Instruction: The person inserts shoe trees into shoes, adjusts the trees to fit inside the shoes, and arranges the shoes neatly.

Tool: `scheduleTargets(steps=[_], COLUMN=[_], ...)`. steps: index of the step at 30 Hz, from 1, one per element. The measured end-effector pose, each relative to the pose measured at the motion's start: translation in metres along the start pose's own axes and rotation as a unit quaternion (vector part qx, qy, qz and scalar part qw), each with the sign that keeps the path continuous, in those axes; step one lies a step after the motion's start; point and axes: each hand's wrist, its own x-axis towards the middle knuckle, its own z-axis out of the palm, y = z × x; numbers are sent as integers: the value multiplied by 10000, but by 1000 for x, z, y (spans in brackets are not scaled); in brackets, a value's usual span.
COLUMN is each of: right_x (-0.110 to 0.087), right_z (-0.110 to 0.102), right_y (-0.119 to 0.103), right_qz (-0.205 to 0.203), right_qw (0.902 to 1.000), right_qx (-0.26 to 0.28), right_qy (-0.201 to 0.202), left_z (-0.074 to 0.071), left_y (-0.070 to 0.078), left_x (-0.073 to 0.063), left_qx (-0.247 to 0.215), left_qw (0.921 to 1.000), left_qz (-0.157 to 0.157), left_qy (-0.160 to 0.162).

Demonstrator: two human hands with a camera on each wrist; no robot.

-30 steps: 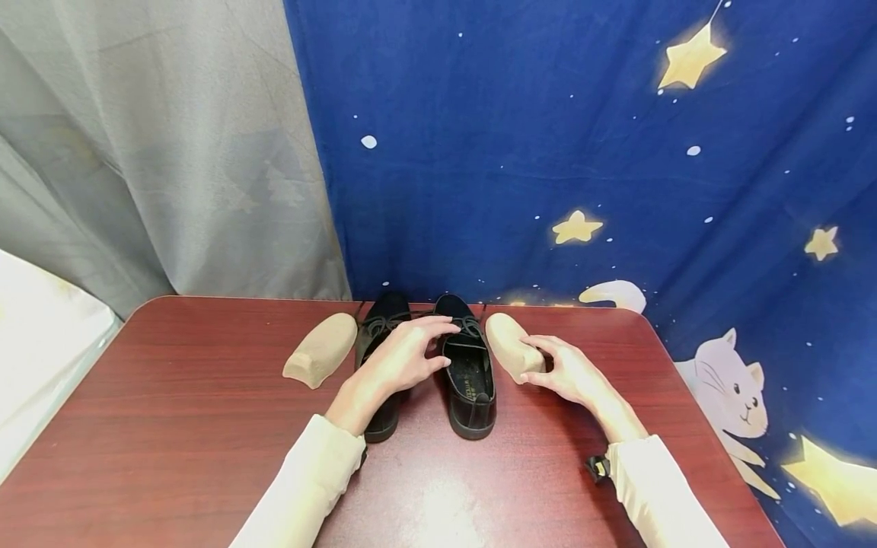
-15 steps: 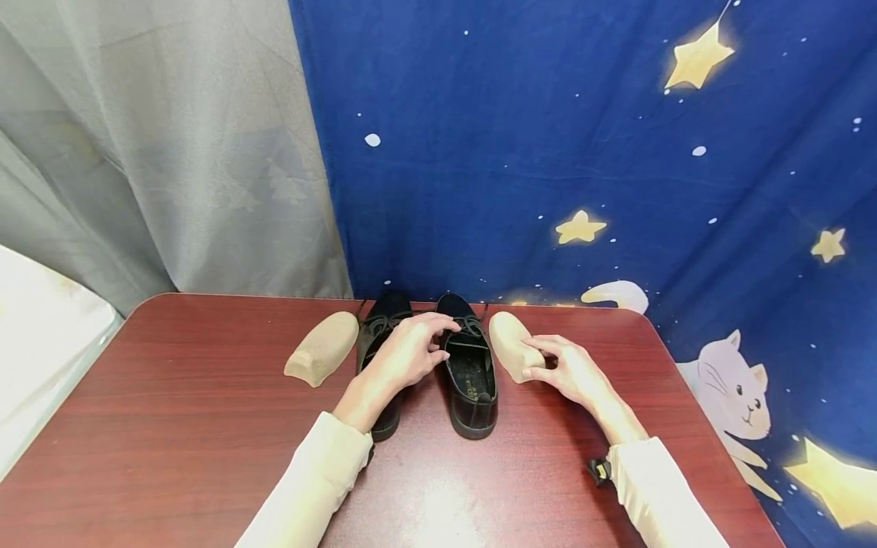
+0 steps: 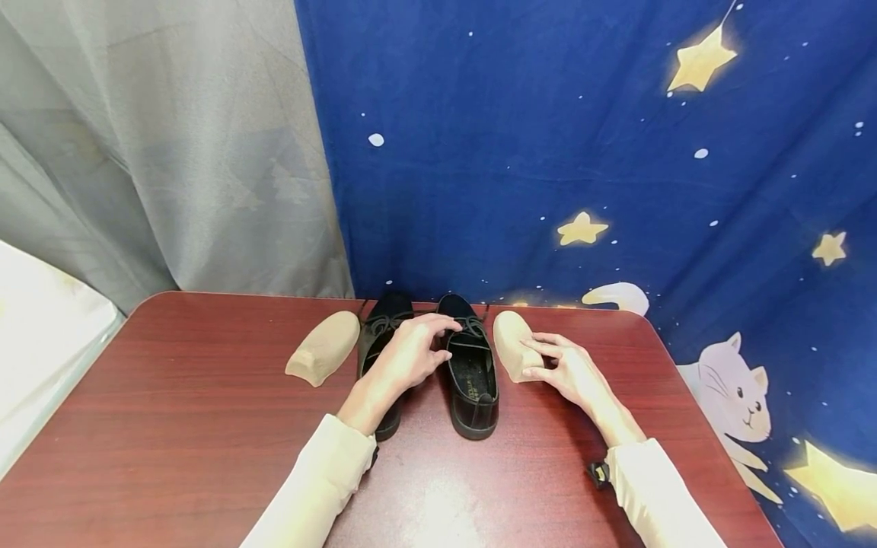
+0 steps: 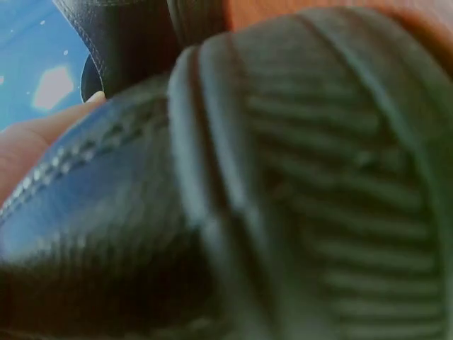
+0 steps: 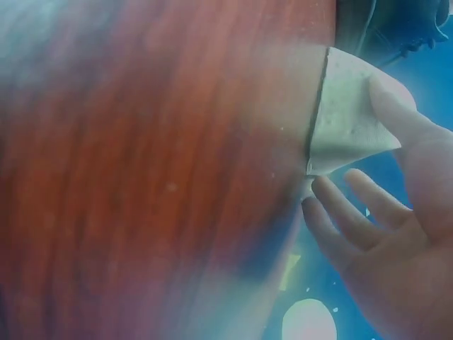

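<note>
Two black lace-up shoes stand side by side at the table's back edge, toes away. My left hand (image 3: 409, 352) reaches over the left shoe (image 3: 387, 426), hiding its middle. Its loosely bent fingers are at the inner side of the right shoe (image 3: 473, 418), near the laces. In the left wrist view, a blurred shoe heel (image 4: 318, 184) fills most of the frame, and one fingertip is at the other shoe's rim. My right hand (image 3: 575, 373) holds the near end of a beige moulded shoe insert (image 3: 510, 339), thumb against it in the right wrist view (image 5: 354, 113).
A second beige insert (image 3: 324, 346) lies left of the shoes. The reddish-brown wooden table (image 3: 171, 426) has rounded back corners. Behind it hang a grey curtain (image 3: 226, 152) and a blue star-patterned curtain (image 3: 466, 152).
The right-hand insert has turned a little, its near end swinging so that it points straighter to the back. My left thumb has risen slightly toward the fingers. The shoes keep their places.
</note>
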Motion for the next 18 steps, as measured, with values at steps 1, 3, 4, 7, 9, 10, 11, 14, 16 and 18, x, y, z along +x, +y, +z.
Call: scheduleTargets(steps=[1,3,4,7,9,10,11,14,16,18], right_x=[0,0,1,0,0,-1,-1,-2,-2,-3], right_z=[-1,-2,-3,-5,-6,-6,-6,-5,-5,-5], right_y=[1,1,2,3,2,2,2,0,-2,-5], right_qz=[-32,-99,-103,-55,55,117,177,353,433,486], right_qw=[10000,9999,9999,9998,9997,9997,9996,9992,9989,9986], right_qx=[-20,-35,-31,12,34,52,66,137,182,199], right_qy=[14,82,114,214,237,221,200,136,86,42], left_z=[1,1,2,3,3,3,3,3,4,4], left_y=[0,0,0,0,-1,-1,-1,-2,-3,-3], left_x=[0,0,0,-1,-3,-3,-4,-5,-6,-6], left_qx=[-22,-55,-77,-140,-199,-224,-239,-298,-339,-383], left_qw=[10000,10000,10000,9999,9997,9997,9996,9993,9991,9987], left_qz=[-28,-47,-52,-46,-44,-54,-66,-105,-150,-215], left_qy=[-13,-20,-21,19,94,127,155,207,221,250])
